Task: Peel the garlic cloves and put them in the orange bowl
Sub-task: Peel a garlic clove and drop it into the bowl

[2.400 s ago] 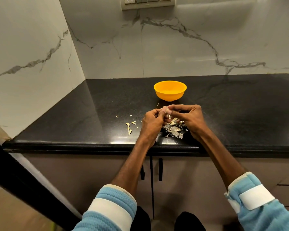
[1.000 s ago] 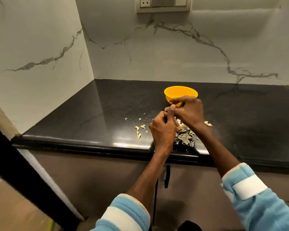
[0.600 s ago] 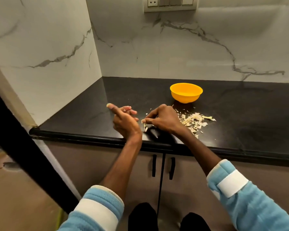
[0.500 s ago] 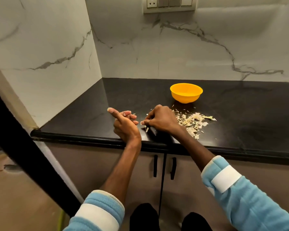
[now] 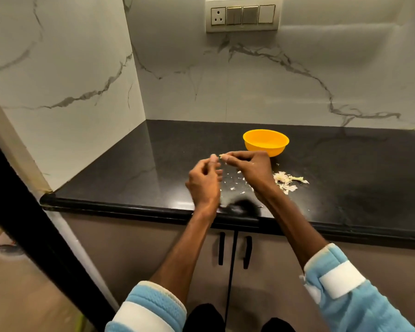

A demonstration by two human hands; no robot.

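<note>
The orange bowl stands on the black counter, just behind my hands. My right hand is raised above the counter and pinches a small pale garlic clove at its fingertips. My left hand is held up beside it, blurred, its fingers curled and its fingertip almost touching the clove. A heap of garlic peels lies on the counter to the right of my right hand. What the bowl holds is hidden by its rim.
Small peel scraps are scattered between my hands and the counter's front edge. Marble walls close the left and back sides. A switch plate sits high on the back wall. Cabinet doors with black handles are below.
Both hands have lifted off the counter; the right hand has picked up a clove from the left scraps and the left hand has come up to meet it. The camera has shifted.
</note>
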